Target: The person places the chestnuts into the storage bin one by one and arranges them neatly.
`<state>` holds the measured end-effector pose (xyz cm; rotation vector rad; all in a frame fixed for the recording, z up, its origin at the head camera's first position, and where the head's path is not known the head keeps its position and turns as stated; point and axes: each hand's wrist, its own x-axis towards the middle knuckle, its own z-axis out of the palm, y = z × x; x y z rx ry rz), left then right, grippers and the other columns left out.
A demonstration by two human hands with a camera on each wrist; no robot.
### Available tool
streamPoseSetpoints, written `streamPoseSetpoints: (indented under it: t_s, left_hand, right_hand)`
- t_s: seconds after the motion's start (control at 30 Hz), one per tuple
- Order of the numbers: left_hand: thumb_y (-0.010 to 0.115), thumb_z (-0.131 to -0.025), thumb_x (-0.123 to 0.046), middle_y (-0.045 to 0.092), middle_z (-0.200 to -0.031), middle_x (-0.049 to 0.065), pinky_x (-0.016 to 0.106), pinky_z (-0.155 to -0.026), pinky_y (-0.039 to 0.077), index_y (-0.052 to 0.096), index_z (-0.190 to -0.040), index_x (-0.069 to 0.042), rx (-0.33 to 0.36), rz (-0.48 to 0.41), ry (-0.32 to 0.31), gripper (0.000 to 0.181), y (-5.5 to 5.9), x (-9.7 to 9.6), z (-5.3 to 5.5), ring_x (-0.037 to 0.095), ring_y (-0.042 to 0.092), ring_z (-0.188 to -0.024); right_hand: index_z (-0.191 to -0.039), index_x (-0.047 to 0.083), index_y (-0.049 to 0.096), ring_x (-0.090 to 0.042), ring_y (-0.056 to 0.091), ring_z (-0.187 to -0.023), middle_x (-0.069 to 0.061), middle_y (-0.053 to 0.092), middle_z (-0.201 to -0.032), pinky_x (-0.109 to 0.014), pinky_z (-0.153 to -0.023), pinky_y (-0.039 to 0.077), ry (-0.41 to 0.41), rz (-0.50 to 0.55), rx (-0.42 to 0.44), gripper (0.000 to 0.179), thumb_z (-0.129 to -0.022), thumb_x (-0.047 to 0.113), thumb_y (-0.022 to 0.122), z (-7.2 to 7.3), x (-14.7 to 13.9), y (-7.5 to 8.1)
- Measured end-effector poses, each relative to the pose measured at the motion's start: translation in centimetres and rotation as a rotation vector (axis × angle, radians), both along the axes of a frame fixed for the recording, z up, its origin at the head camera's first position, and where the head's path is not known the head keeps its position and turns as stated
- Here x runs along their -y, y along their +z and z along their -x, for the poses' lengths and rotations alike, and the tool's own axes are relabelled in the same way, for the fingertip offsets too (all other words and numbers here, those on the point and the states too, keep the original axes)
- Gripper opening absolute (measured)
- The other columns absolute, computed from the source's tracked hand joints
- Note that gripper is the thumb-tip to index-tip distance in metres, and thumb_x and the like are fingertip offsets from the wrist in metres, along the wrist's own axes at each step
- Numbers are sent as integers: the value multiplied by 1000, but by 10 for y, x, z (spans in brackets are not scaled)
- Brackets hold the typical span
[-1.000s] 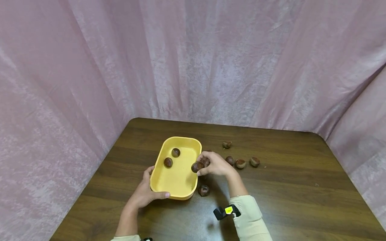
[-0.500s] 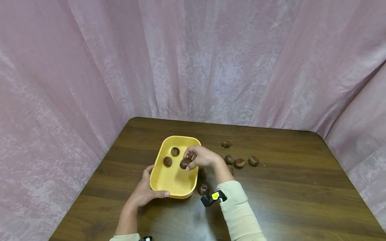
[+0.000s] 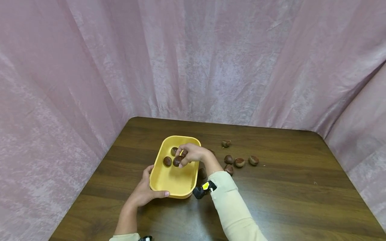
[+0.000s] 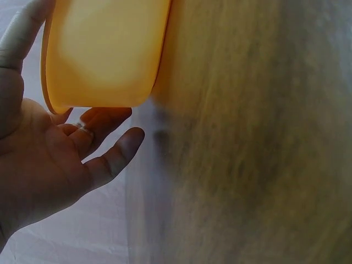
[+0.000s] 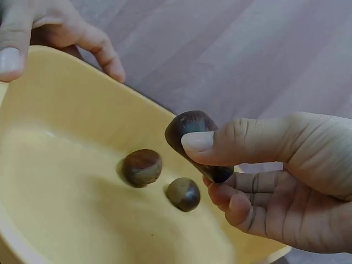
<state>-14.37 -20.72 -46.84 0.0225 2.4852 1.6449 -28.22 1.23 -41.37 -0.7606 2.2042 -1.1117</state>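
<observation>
My right hand (image 3: 191,153) is over the yellow plastic tray (image 3: 173,191), pinching a dark brown chestnut (image 5: 190,129) between thumb and fingers. A second brown chestnut-like shape (image 3: 184,153) shows among its fingers in the head view. Inside the tray lie two chestnuts, one (image 5: 142,167) glossy and reddish brown, the other (image 5: 183,194) with a pale side. My left hand (image 3: 144,191) holds the tray's near left corner, thumb over the rim and fingers along the left side. In the left wrist view, other fingers (image 4: 113,162) extend below the tray.
Several loose chestnuts (image 3: 239,162) lie on the wooden table (image 3: 286,187) right of the tray. One chestnut (image 3: 202,173) is close against the tray's right side, and a split-looking one (image 3: 226,143) lies farther back. A pink curtain (image 3: 211,67) hangs behind the table.
My right hand has moved left from the tray's right rim to above its middle, carrying the chestnut close to the two inside. The left hand and tray have barely moved.
</observation>
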Motion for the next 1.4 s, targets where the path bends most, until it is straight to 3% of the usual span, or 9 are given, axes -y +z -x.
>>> streamPoseSetpoints:
  t_s: [0.27,0.57,0.63,0.8,1.0,1.1,1.2,1.4]
  left_hand:
    - [87,-62,-17,52,-121,21,48,-91,35,9,-145,-15,-4,-57,-31,114,5,-1,0,30,55,-101]
    - [90,-60,-21,53,-121,18,48,-92,33,15,-144,-16,19,-17,16,113,4,3,-1,28,55,-103]
    - [90,-59,-21,53,-121,17,48,-92,33,15,-144,-17,23,-17,19,113,3,3,-1,28,55,-102]
    - [90,-59,-23,53,-121,18,50,-91,34,15,-143,-18,27,-19,8,112,4,3,1,29,56,-102]
    - [89,-60,-25,50,-122,19,51,-91,35,12,-145,-17,25,-20,4,114,2,6,2,30,56,-103]
    - [89,-60,-24,52,-121,18,51,-92,34,12,-145,-17,25,-21,15,115,2,7,2,30,56,-103]
    - [89,-61,-23,54,-118,17,51,-92,34,12,-144,-18,36,-39,8,113,1,6,2,29,57,-101]
    - [89,-60,-22,57,-116,16,51,-93,33,13,-144,-19,39,-62,-10,114,2,6,1,27,58,-99]
  right_hand:
    - [-99,6,63,-16,54,-72,-9,59,-80,-27,-63,46,-25,53,48,36,-68,0,81,8,14,-19]
    - [-98,8,65,-14,46,-63,-5,58,-82,-32,-56,38,-99,78,142,35,-68,2,81,7,27,-40]
    - [-98,9,65,-15,48,-65,-6,59,-84,-33,-59,41,-101,63,145,35,-67,3,81,7,31,-44]
    - [-101,5,64,-15,53,-71,-5,60,-87,-33,-65,45,-98,45,153,35,-70,0,79,5,37,-46]
    - [-109,-3,60,-16,52,-61,-8,62,-69,-32,-62,42,-68,59,208,37,-74,-11,68,1,40,-42]
    - [-112,-2,60,-14,55,-66,-7,63,-74,-31,-66,45,-47,42,175,38,-75,-10,65,0,37,-36]
    - [-114,2,61,-15,60,-77,-9,66,-91,-31,-71,48,-24,-4,97,37,-78,-2,69,-5,27,-27]
    - [-118,6,61,-25,59,-97,-19,60,-111,-35,-77,47,-4,-43,-39,42,-78,11,75,-22,8,-12]
